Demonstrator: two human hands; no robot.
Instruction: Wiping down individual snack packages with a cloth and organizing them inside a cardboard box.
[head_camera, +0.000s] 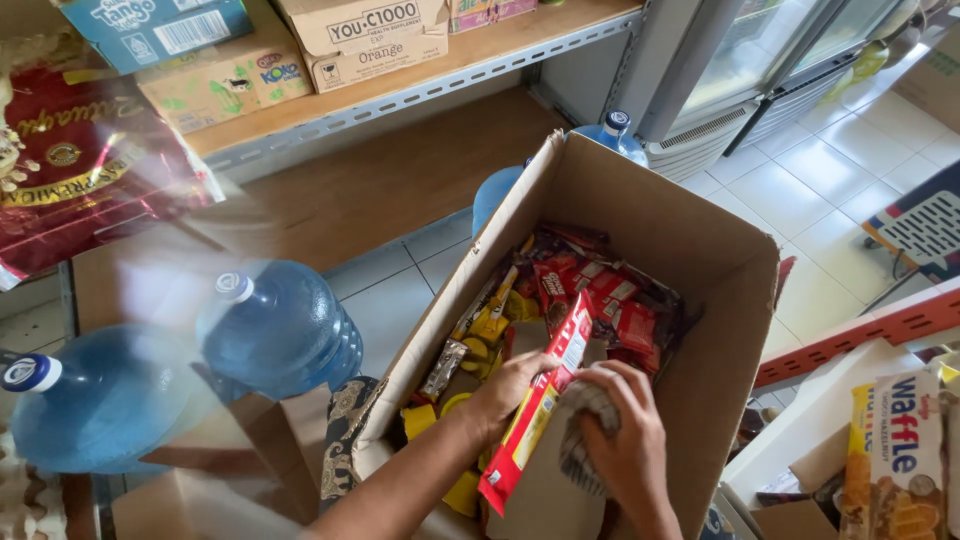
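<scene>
Head view, left hand: your left hand (505, 392) reaches into the open cardboard box (700, 250); its fingers (535, 368) are clenched on the long red and yellow snack packet (540, 405), gripping it partway along its length.

Head view, right hand: your right hand (625, 440) sits just beside the left, at the near end of the box; its fingers (612, 378) are closed over a crumpled grey patterned wrapper (583, 440), which lies against the red and yellow packet.

Head view, packet: the snack packet stands tilted inside the box, upper end toward the box's middle, lower end near the box's front wall, between your two hands.

Head view, box contents: behind your hands lie more red wrapped snacks (610, 300); to the left of them are small yellow pieces (490, 325) and a silver sachet (443, 368).

Head view, floor: the box rests on a tiled floor (390, 300). Two big blue water jugs (285, 330) lie to your left, with another jug (612, 135) standing behind the box.

Head view, shelf: a wooden shelf (480, 50) at the top carries cardboard cartons (365, 35). A red foil bag (80, 170) shows blurred at upper left.

Head view, right side: a glass-door cooler (760, 60) stands at upper right, and a pack of wafers (905, 450) sits at the lower right edge, well apart from your hands.
</scene>
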